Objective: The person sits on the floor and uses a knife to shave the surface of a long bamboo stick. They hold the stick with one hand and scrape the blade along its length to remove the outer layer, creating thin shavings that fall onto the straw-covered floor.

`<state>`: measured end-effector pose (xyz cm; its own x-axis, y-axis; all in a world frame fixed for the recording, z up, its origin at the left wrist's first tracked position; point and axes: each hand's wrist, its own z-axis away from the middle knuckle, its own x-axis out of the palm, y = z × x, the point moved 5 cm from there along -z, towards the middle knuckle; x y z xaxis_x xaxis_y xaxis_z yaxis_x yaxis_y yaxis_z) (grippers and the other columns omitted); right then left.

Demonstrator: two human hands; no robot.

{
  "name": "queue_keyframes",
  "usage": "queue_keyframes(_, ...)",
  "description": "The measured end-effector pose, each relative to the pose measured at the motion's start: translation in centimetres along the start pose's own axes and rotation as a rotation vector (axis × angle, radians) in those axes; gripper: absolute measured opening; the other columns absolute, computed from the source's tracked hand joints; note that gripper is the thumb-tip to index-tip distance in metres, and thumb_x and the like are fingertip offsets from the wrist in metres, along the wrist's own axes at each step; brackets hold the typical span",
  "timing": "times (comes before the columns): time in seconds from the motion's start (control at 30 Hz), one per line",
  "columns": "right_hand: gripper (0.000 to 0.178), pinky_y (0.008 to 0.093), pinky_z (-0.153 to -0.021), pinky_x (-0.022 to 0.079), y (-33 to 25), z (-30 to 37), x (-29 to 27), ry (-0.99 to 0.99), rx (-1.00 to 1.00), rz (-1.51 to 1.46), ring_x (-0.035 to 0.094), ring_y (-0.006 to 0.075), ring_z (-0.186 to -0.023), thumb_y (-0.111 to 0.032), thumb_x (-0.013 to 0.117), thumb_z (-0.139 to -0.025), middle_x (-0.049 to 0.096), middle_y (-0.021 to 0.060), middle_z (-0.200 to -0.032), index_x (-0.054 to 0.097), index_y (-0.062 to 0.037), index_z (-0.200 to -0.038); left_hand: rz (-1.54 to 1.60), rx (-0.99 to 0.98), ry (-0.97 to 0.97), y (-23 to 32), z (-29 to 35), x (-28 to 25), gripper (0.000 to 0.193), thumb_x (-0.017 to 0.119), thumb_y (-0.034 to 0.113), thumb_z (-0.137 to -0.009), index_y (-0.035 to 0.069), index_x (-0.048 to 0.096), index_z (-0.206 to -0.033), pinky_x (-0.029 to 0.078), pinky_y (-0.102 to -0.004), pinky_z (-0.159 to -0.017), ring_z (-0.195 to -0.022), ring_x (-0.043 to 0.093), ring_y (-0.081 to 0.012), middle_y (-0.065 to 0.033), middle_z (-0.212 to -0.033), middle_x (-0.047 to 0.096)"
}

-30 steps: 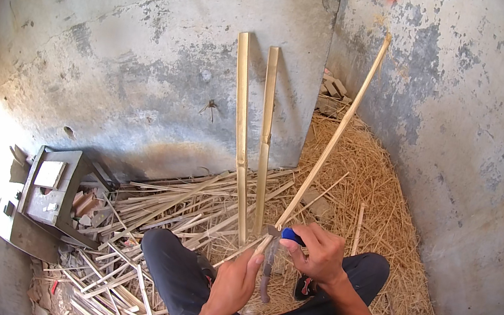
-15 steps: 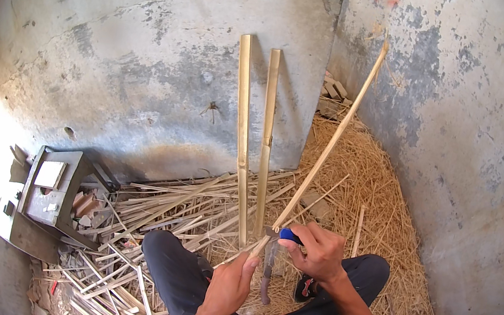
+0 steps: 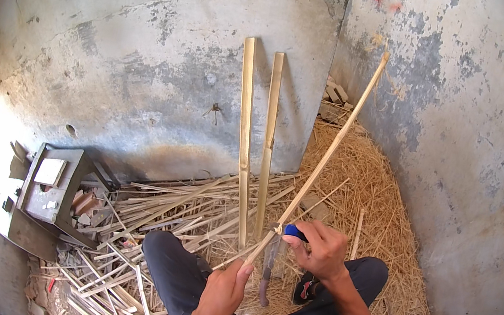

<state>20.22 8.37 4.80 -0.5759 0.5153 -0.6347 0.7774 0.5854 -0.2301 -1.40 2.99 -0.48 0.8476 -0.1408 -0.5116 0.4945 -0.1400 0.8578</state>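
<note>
My left hand (image 3: 223,293) is closed around the near end of a long, pale bamboo strip (image 3: 335,144), which slants away up to the right. My right hand (image 3: 322,251) grips a blue-handled knife (image 3: 295,232) against the strip, a little beyond my left hand. A small pale curl of shaving stands at that spot; the blade itself hardly shows now. Between my legs, below the strip, a dark stick-like tool (image 3: 267,275) points downward; its kind is unclear.
Two split bamboo lengths (image 3: 244,142) lean against the far wall (image 3: 168,62). Loose strips (image 3: 109,281) cover the floor at left, and a heap of shavings (image 3: 380,194) fills the right corner. A small dark wooden stool-like piece (image 3: 51,189) stands left.
My right hand and the knife have shifted slightly outward along the strip, and a curl of shaving shows more clearly. The strip's far end has dipped a little.
</note>
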Motion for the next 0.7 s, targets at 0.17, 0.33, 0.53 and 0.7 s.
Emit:
queue_keyframes(0.17,0.031,0.0361,-0.054,0.053,2.1,-0.2,-0.1,0.146,0.091,-0.06,0.07,0.0247,-0.06,-0.039,0.078,-0.101,0.072,0.0073,-0.079,0.077,-0.0081,-0.1,-0.013,-0.003,-0.016,-0.7,0.9,0.2,0.028,0.054,0.025,-0.115,-0.001,0.062,-0.105,0.047,-0.06,-0.066,-0.078,0.064,-0.0564,-0.0309,-0.079,0.065)
queue_keyframes(0.33,0.037,0.0415,-0.059,0.052,12.7,-1.6,-3.1,0.274,0.368,0.084,0.069,0.0238,-0.063,-0.041,0.07,-0.107,0.074,0.0099,-0.081,0.08,-0.005,-0.107,-0.01,-0.086,-0.138,-3.0,4.5,1.0,0.032,0.052,0.026,-0.116,-0.001,0.062,-0.103,0.048,-0.0574,-0.066,-0.077,0.064,-0.0529,-0.0298,-0.076,0.062)
queue_keyframes(0.53,0.05,0.0395,-0.067,0.05,24.7,0.6,-6.8,0.213,0.765,0.055,0.062,0.0194,-0.069,-0.049,0.067,-0.107,0.072,0.0089,-0.081,0.08,-0.0019,-0.114,0.269,-0.235,-0.332,-9.1,8.4,1.0,0.051,0.043,0.043,-0.12,0.003,0.058,-0.092,0.044,-0.0382,-0.056,-0.064,0.057,-0.0171,-0.0045,-0.072,0.057)
queue_keyframes(0.7,0.052,0.0399,-0.072,0.052,20.2,2.5,-5.2,-0.488,0.685,0.055,0.065,0.0217,-0.073,-0.049,0.074,-0.102,0.072,0.0098,-0.083,0.078,0.0001,-0.117,0.567,-0.496,-0.502,-12.1,7.0,0.6,0.06,0.035,0.058,-0.119,0.009,0.055,-0.091,0.035,-0.0251,-0.053,-0.061,0.044,-0.0073,0.003,-0.073,0.049)
